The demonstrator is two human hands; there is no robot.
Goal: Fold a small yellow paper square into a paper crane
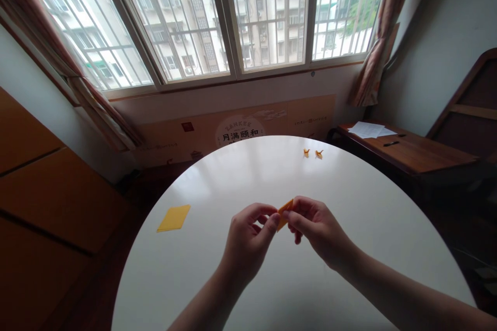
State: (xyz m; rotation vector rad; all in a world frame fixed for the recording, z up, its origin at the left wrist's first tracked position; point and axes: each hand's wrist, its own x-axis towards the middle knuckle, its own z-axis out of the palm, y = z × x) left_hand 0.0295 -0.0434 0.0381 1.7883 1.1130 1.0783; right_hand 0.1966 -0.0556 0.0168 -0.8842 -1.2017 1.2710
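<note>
Both hands meet over the middle of a round white table (217, 181). Between them is a small folded piece of orange paper (285, 209), pinched from both sides. My left hand (248, 243) grips its lower left end with thumb and forefinger. My right hand (314, 227) holds its upper right end, fingers curled. Most of the paper is hidden by the fingertips. A stack of yellow square sheets (174, 217) lies flat on the table to the left. Two small orange folded paper cranes (312, 153) stand near the table's far edge.
A wooden side table (411, 152) with white papers (368, 129) and a dark pen (391, 143) stands at the right. A large barred window (233, 15) with curtains fills the back wall. A printed cardboard panel (240, 129) leans below it. Brown wooden boards (42, 186) are at the left.
</note>
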